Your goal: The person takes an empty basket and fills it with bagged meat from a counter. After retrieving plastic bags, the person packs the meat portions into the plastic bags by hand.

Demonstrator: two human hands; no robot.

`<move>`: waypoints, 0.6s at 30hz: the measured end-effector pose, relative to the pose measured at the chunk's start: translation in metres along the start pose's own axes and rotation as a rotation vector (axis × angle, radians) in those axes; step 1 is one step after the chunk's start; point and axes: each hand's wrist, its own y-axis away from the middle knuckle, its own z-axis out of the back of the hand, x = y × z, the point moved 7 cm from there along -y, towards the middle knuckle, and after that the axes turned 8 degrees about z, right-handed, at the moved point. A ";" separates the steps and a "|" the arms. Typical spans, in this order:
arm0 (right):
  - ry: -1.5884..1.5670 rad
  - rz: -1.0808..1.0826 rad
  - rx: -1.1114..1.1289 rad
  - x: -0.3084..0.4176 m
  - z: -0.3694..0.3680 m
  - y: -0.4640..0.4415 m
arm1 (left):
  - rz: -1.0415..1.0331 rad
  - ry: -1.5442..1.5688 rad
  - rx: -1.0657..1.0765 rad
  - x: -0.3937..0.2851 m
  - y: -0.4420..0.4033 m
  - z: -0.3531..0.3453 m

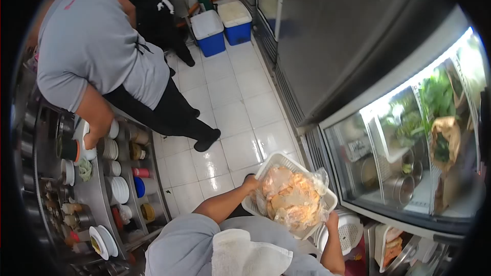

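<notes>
In front of my body I carry a white plastic basket (331, 200), gripped at its two opposite ends. My left hand (250, 183) is closed on the left end, and my right hand (332, 220) is closed on the right end. Clear plastic bags (294, 194) fill the basket; inside them is pale orange and pinkish food that looks like raw meat. Some of the loose plastic bulges over the rim near my right hand. The fingers under the basket are partly hidden.
A lit glass-door fridge (378, 148) with greens stands at right. Below it are a white perforated basket (350, 235) and a food tray (391, 248). Shelves with plates (118, 190) line the left, where a co-worker (97, 46) bends over. Blue coolers (209, 41) sit ahead.
</notes>
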 end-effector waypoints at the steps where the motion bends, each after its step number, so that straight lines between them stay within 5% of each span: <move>1: -0.054 0.045 -0.022 0.033 0.008 -0.029 | -0.020 0.087 -0.010 -0.002 -0.017 0.020; 6: -0.129 0.158 -0.114 0.208 0.065 -0.143 | -0.072 0.411 -0.031 -0.061 -0.041 0.134; 18: 0.017 0.352 -0.012 0.437 0.031 -0.447 | -0.073 0.897 0.126 -0.182 -0.093 0.340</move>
